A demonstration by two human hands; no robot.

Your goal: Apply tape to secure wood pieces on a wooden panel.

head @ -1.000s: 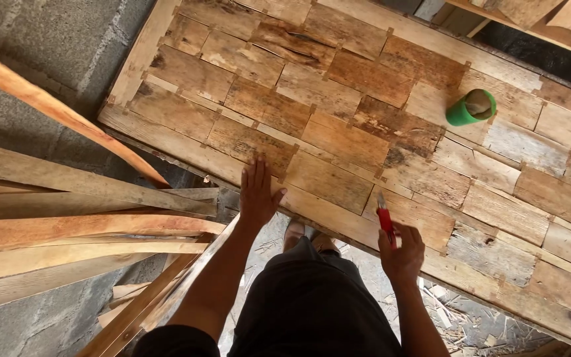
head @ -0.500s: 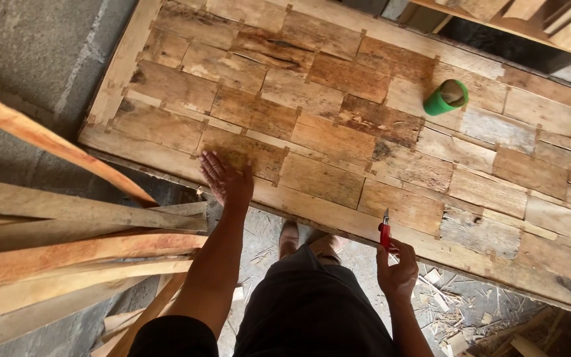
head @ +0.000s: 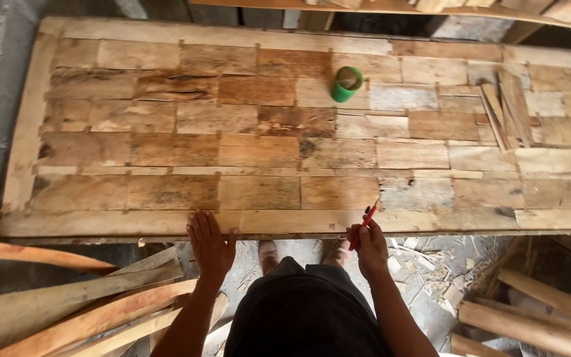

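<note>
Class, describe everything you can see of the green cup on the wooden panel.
The small green cup looks like plastic, round and open-topped, with something brownish inside. It stands on the far half of the patchwork wooden panel, right of centre, seen from above and leaning slightly in view. Only the panel touches it; both hands are at the near edge.

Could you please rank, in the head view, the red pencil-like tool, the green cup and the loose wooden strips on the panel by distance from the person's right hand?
From the right hand:
1. Red pencil-like tool, held in that hand at the panel's near edge.
2. Green cup, on the panel farther up, slightly left.
3. Loose wooden strips, on the panel's far right.
</note>
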